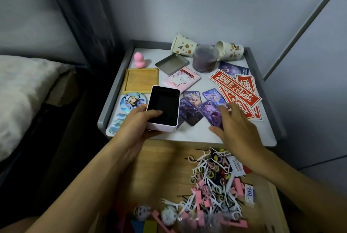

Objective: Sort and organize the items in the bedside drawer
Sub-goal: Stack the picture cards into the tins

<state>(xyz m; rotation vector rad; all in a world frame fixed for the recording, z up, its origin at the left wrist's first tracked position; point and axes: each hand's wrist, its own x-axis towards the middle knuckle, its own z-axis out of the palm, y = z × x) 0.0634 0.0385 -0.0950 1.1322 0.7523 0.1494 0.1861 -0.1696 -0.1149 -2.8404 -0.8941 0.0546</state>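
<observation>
One pale-pink rectangular box with a black lining [163, 105] is clasped by the left grip [139, 126] at the front edge of the grey-rimmed white worktop [189, 136]. The right grip [237, 126] is spread open over glossy purple picture cards [190, 113] lying beside the box.
</observation>
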